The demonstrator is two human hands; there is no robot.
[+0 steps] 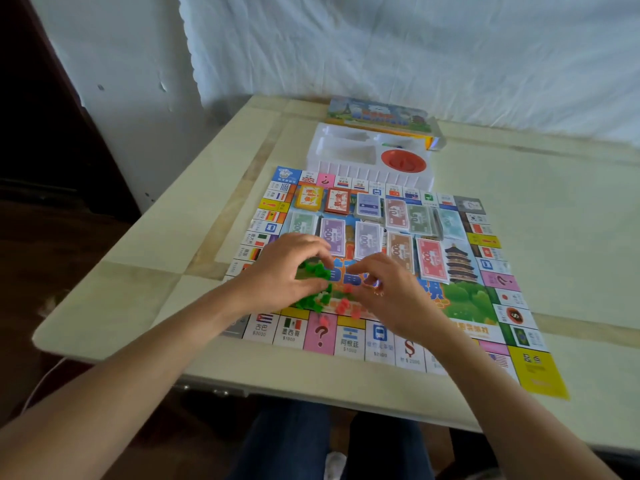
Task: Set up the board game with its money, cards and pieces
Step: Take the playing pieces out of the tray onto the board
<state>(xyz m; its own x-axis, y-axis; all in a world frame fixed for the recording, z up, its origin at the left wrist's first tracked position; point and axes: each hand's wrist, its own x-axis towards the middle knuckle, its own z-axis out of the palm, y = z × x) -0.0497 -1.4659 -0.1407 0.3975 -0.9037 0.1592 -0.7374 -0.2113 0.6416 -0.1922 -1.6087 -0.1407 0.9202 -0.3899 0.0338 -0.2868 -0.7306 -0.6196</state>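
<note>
Just below the centre of the frame, the left hand (280, 271) curls its fingers around a heap of small green pieces (311, 271). Just to its right, the right hand (391, 292) hovers with fingertips bent close together above a few loose red pieces (343, 306); whether it pinches one cannot be told. Both heaps lie on the near part of the board (320, 336). The pieces look like light, hard, smooth plastic, likely to scatter or slip, so a thumb-and-finger pinch on each one's sides seems best. Beyond the hands, banknote stacks (332, 235) and two card decks (309, 199) sit in rows mid-board. Further up, a white tray (346, 154) holding a red disc (403, 161) rests on the pale desk (554, 237).
</note>
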